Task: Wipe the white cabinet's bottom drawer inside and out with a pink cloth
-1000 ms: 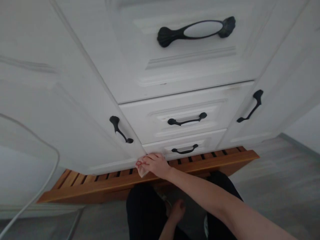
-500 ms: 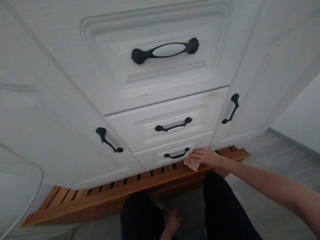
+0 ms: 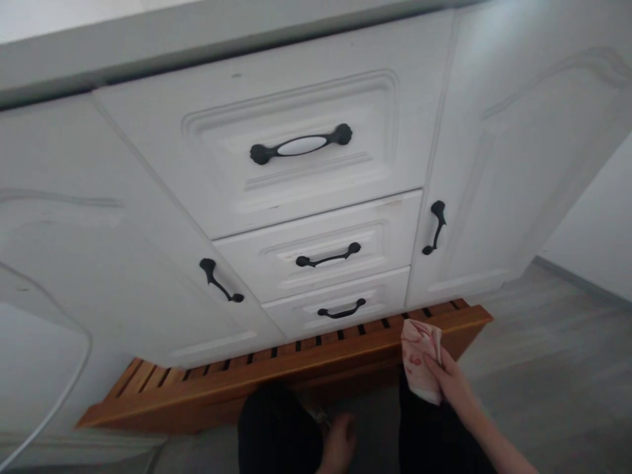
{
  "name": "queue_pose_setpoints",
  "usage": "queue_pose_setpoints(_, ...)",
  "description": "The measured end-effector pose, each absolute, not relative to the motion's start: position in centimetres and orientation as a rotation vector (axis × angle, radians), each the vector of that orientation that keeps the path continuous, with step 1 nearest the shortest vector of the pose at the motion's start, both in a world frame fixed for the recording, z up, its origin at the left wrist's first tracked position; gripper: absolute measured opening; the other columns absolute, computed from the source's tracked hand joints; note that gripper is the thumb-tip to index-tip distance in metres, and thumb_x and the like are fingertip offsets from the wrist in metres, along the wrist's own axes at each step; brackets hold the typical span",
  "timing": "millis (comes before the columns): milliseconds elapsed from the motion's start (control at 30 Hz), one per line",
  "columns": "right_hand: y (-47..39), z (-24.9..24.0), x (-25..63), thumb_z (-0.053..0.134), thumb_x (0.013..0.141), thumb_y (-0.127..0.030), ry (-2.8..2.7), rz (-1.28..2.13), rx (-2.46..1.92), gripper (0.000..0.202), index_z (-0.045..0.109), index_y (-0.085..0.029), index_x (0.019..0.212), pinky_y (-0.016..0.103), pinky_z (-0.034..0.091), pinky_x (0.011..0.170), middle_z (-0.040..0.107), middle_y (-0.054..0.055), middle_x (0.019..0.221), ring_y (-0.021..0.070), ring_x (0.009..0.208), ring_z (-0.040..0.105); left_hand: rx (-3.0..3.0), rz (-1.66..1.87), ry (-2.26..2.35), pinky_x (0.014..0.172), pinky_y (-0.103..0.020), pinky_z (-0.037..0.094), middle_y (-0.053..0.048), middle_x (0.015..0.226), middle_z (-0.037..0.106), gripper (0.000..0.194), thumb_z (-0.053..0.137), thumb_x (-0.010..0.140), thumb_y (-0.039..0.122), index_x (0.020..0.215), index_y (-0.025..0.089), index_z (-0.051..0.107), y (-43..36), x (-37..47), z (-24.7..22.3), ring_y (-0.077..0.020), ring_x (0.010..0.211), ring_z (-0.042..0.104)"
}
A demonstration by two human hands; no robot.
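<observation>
My right hand [image 3: 451, 382] grips a pale pink cloth [image 3: 419, 359] with red markings, thumb on top of it. The cloth hangs in front of the slatted wooden bench [image 3: 276, 368], over my right knee. Low between my knees, my left hand [image 3: 340, 442] is curled. A small whitish thing [image 3: 318, 415] shows beside its fingers, partly hidden by my left knee, too dim to name. Ahead stands a white cabinet with a bottom drawer [image 3: 380, 297], a middle drawer [image 3: 390, 230] and a large top drawer [image 3: 365, 99], all closed.
Cabinet doors flank the drawers, with a dark left door handle [image 3: 220, 282] and right door handle [image 3: 434, 227]. A countertop edge [image 3: 222, 33] runs above. A white cable [image 3: 74, 375] hangs at the left. Grey flooring [image 3: 553, 355] lies at the right.
My right hand has drawn back from the bottom drawer and bench slats toward my right knee, lifting the cloth with it. The view has tilted up, showing the countertop edge. My left hand stays low.
</observation>
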State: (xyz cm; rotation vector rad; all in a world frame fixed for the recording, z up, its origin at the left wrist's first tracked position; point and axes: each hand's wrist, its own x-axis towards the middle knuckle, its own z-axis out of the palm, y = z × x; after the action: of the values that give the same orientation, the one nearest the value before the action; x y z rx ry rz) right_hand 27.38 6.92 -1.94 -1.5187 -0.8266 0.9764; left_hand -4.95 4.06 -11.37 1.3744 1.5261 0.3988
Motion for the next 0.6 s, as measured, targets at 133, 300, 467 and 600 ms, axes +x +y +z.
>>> queue_pose_setpoints(133, 3.7, -1.3, 21.5, 0.076, 0.070, -0.059, -0.370, 1.448, -1.277, 0.065, 0.060, -0.023, 0.121, 0.053, 0.052, 0.099, 0.077, 0.008, 0.108, 0.0342, 0.104, 0.071, 1.480, 0.617, 1.473, 0.119, -0.039, 0.032, -0.012, 0.137, 0.056, 0.046, 0.052, 0.082, 0.032, 0.124, 0.019, 0.062, 3.5, -2.4, -8.0, -0.0231, 0.133, 0.049)
queue_pose_setpoints(300, 2.0, -0.7, 17.6, 0.077, 0.069, -0.059, -0.530, 1.404, -1.279, 0.064, 0.063, -0.022, 0.119, 0.051, 0.044, 0.110, 0.072, 0.010, 0.123, 0.0336, 0.121, 0.063, 1.396, 0.910, 1.341, 0.101, -0.043, 0.050, -0.012, 0.130, 0.056, 0.041, 0.059, 0.088, 0.046, 0.121, 0.024, 0.066, 2.7, 0.7, -0.6, -0.0263, 0.122, 0.056)
queue_pose_setpoints(467, 1.6, 0.9, 15.5, 0.075, 0.065, -0.052, -0.878, 1.410, -1.340, 0.076, 0.059, -0.019, 0.132, 0.050, 0.031, 0.120, 0.059, 0.014, 0.143, 0.0349, 0.136, 0.050, 1.250, 1.031, 1.311, 0.106, -0.041, 0.045, -0.013, 0.128, 0.060, 0.058, 0.070, 0.080, 0.047, 0.129, 0.019, 0.058, 2.4, 1.7, 3.1, -0.0263, 0.119, 0.058)
queue_pose_setpoints(600, 1.0, 3.2, 14.9, 0.073, 0.069, -0.046, -0.971, 1.506, -1.272, 0.078, 0.052, -0.017, 0.138, 0.047, 0.036, 0.117, 0.058, 0.016, 0.143, 0.0329, 0.136, 0.051, 1.158, 1.128, 1.226, 0.111, -0.040, 0.040, -0.012, 0.130, 0.061, 0.054, 0.065, 0.085, 0.052, 0.127, 0.019, 0.058, 1.9, 1.4, 4.5, -0.0267, 0.124, 0.057)
